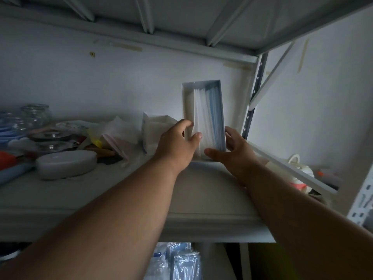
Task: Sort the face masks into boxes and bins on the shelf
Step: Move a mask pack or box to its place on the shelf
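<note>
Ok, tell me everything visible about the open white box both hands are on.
The white box is a long, lidless rectangular carton, seemingly cardboard, tipped so its opening faces the camera. Inside stand packed face masks, white at left, blue at right. Its near end rests on the shelf by the right upright. The left hand grips its left wall, thumb over the masks; the right hand holds its near right corner.

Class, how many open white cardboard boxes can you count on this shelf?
2: the tall white box of face masks, gripped by both hands, and a shorter white cardboard box just left of it. Clutter may hide others.
</note>
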Demonstrator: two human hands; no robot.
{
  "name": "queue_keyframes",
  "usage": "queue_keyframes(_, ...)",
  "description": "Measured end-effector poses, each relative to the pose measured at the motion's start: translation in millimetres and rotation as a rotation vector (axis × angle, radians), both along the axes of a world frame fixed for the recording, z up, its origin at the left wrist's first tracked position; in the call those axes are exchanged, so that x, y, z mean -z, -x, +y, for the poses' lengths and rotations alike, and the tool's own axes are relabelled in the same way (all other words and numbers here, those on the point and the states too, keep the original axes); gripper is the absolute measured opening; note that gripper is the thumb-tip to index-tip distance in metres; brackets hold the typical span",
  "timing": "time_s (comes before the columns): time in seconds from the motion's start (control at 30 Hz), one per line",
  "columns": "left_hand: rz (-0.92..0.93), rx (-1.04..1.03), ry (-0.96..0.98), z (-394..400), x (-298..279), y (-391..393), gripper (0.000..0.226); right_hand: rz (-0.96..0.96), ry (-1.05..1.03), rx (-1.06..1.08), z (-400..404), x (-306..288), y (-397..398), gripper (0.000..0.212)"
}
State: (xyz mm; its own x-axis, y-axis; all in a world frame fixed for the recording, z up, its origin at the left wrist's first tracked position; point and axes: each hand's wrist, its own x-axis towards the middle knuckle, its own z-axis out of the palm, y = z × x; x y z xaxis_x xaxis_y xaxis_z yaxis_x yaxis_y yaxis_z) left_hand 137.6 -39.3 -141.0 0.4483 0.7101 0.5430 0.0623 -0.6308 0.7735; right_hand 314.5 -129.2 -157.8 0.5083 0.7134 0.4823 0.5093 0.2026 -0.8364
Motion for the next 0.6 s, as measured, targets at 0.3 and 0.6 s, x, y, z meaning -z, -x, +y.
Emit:
queue_keyframes(0.3, -0.02, -0.059, -0.025, 14, 4, -9, 0.028, 0.049, 0.002, 0.031, 2, 2, -4, 0.127)
queue_keyframes(0.6, -0.022, -0.082, 0.022, 13, 1, -7, 0.035, 0.033, -0.012, -0.009, 1, 1, -4, 0.121)
